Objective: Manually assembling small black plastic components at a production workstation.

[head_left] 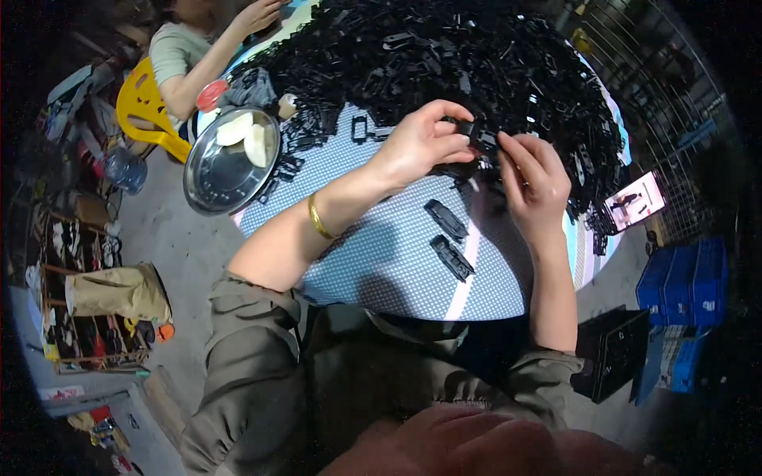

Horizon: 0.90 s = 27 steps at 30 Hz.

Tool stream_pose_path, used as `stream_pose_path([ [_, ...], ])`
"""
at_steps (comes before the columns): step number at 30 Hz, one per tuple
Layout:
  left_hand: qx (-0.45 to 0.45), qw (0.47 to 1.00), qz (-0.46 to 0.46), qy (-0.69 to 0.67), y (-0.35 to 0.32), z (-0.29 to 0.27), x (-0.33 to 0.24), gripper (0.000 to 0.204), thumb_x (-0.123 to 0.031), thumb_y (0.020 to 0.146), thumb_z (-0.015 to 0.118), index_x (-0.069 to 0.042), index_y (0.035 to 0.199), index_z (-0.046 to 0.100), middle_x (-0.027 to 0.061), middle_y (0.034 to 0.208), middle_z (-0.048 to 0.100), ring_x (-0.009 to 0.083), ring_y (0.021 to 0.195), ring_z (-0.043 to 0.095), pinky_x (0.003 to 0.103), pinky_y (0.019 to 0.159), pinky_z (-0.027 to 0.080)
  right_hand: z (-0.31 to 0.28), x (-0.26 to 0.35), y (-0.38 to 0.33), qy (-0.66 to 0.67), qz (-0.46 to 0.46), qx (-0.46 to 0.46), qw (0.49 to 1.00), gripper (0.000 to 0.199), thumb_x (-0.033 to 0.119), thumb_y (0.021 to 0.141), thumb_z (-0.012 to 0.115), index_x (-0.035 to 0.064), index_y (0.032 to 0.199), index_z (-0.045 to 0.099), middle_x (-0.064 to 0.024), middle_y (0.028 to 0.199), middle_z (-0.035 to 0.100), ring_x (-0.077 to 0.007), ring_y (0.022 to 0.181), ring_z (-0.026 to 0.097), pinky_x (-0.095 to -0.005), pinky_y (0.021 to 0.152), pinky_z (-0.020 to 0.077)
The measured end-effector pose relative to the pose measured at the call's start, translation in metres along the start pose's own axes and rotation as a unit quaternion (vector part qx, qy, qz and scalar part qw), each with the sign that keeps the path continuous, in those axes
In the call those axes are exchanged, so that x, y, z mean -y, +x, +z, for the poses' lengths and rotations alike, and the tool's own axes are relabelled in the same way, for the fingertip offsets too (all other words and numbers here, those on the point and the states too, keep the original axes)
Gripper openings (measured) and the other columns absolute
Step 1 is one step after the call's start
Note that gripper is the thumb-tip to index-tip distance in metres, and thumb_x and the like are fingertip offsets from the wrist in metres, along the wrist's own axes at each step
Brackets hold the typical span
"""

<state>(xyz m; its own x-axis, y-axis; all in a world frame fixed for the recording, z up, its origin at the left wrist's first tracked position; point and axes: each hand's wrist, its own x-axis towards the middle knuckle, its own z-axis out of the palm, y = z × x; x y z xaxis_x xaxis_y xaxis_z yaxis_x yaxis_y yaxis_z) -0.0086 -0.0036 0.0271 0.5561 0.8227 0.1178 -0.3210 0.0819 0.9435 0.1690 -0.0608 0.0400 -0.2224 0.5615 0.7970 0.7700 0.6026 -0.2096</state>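
Over the near edge of a large heap of black plastic parts (381, 67), my two hands are close together. My left hand (425, 144), with a gold bangle (317, 216) on its forearm, pinches a small black plastic part (467, 128) between thumb and fingers. The fingertips of my right hand (536, 176) close on another black plastic piece (485, 140), right beside the first. Whether the two pieces touch cannot be made out against the dark heap. Nearer me, two longer black plastic pieces (447, 220) lie on the checked tablecloth (373, 258).
A metal bowl (208, 197) with pale, peeled-looking pieces (255, 147) stands at the table's left. Farther left, a person in a light sleeve (169, 51) sits on a yellow chair (136, 99). A lit phone (635, 202) is at the right edge, with blue crates (681, 282) below.
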Motion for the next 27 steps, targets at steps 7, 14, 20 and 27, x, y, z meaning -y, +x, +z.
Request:
stream_pose_path([
  [7, 0.01, 1.0, -0.001, 0.019, -0.001, 0.006, 0.006, 0.028, 0.001, 0.086, 0.048, 0.001, 0.113, 0.041, 0.0137, 0.097, 0.059, 0.0176, 0.087, 0.061, 0.025, 0.081, 0.051, -0.007, 0.001, -0.004, -0.043, -0.012, 0.022, 0.999, 0.024, -0.001, 0.071, 0.064, 0.0032, 0.095, 0.064, -0.0099, 0.083, 0.058, -0.0235, 0.072, 0.057, -0.0302, 0.062, 0.0465],
  [14, 0.001, 0.996, 0.013, 0.091, 0.002, 0.002, 0.007, 0.029, -0.004, 0.088, 0.048, 0.003, 0.115, 0.039, 0.0125, 0.097, 0.058, 0.0177, 0.089, 0.061, 0.025, 0.082, 0.051, -0.002, -0.002, -0.002, -0.102, -0.06, 0.034, 0.992, 0.028, -0.001, 0.069, 0.064, 0.0063, 0.096, 0.064, -0.0084, 0.083, 0.058, -0.023, 0.071, 0.057, -0.0299, 0.059, 0.0472],
  [20, -0.001, 0.998, -0.043, 0.047, 0.002, 0.003, 0.012, 0.033, -0.009, 0.089, 0.049, 0.006, 0.118, 0.042, 0.013, 0.096, 0.059, 0.0165, 0.086, 0.062, 0.022, 0.078, 0.052, 0.008, -0.009, -0.005, -0.08, -0.076, 0.05, 0.993, 0.029, -0.002, 0.07, 0.063, 0.0074, 0.098, 0.063, -0.0084, 0.085, 0.058, -0.022, 0.073, 0.058, -0.0299, 0.06, 0.0479],
  [27, -0.034, 0.995, -0.05, 0.074, 0.002, -0.003, 0.017, 0.03, -0.009, 0.089, 0.048, 0.006, 0.115, 0.046, 0.0133, 0.094, 0.059, 0.0153, 0.085, 0.063, 0.021, 0.077, 0.052, 0.01, -0.005, -0.006, -0.099, -0.068, 0.056, 0.991, 0.028, -0.002, 0.069, 0.064, 0.0076, 0.095, 0.064, -0.0071, 0.085, 0.058, -0.0212, 0.073, 0.057, -0.0293, 0.06, 0.0473],
])
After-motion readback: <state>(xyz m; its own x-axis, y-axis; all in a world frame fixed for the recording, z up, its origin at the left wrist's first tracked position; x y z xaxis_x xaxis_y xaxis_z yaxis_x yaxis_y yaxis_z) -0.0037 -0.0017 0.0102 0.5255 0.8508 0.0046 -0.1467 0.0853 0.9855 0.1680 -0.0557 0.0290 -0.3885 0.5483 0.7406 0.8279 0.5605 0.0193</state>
